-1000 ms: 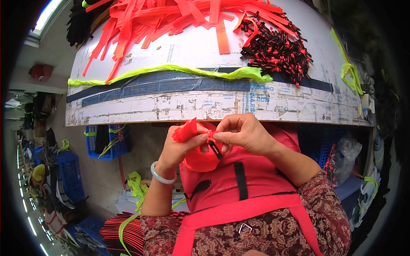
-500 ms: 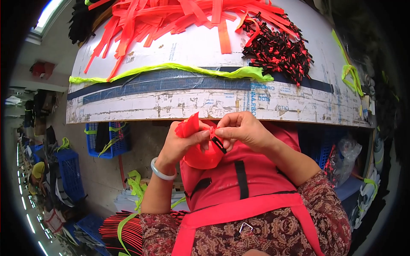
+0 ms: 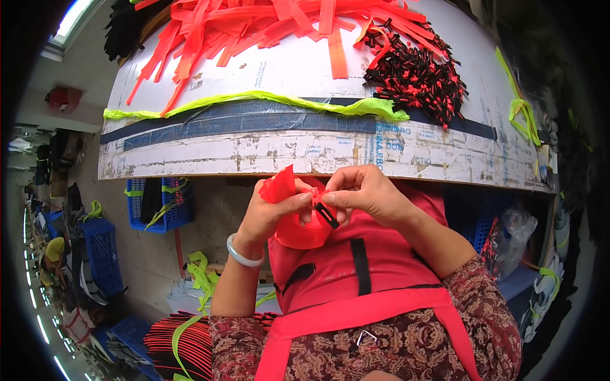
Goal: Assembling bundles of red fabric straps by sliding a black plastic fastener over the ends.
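Note:
Just off the table's near edge, over my lap, both hands meet on a bright red-orange zipper strip [image 3: 300, 235]. My left hand [image 3: 272, 206] is closed round it, one end standing up above the thumb and a loop hanging below. Between the hands a black pull tab [image 3: 326, 216] slants down from the strip. Thumb and forefinger of my right hand [image 3: 365, 193] pinch the top of the strip beside that tab. What lies right between the fingertips is too small to make out.
On the white worktable [image 3: 254, 149] lie a heap of red-orange strips [image 3: 254, 22], a pile of small black-and-red pulls [image 3: 419, 79] and a lime-green band [image 3: 254, 98]. Blue crates [image 3: 159, 206] stand below at left. A red apron [image 3: 337, 260] covers my lap.
Both hands keep nearly the same place and grip. The upright end of the strip and the black tab have shifted very slightly.

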Demonstrator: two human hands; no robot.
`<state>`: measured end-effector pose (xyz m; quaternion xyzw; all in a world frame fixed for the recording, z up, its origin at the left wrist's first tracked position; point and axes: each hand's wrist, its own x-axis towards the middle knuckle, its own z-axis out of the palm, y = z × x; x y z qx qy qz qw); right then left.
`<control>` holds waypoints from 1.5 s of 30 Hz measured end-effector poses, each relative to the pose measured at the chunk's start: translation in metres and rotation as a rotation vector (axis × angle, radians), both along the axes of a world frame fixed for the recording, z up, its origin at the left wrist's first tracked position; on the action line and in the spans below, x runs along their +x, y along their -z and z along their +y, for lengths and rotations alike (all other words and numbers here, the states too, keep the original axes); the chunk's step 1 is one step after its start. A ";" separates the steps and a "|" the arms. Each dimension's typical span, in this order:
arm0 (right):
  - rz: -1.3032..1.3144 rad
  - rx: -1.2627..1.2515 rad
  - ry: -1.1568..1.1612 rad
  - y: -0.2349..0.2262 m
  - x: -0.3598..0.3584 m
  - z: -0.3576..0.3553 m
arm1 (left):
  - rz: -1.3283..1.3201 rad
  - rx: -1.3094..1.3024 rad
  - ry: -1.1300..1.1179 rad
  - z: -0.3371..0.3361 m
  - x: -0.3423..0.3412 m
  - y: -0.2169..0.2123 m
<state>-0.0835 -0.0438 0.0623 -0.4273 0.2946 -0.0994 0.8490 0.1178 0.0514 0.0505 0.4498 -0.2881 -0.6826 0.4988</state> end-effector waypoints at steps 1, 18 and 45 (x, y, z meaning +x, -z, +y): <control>0.013 -0.003 -0.002 0.000 0.000 0.000 | 0.001 0.001 0.002 0.000 0.000 0.000; 0.047 -0.002 -0.050 0.002 0.000 0.002 | -0.047 -0.016 0.081 0.003 0.001 0.003; -0.076 -1.082 0.217 0.004 0.007 0.029 | -0.372 -0.213 -0.136 0.019 -0.028 0.005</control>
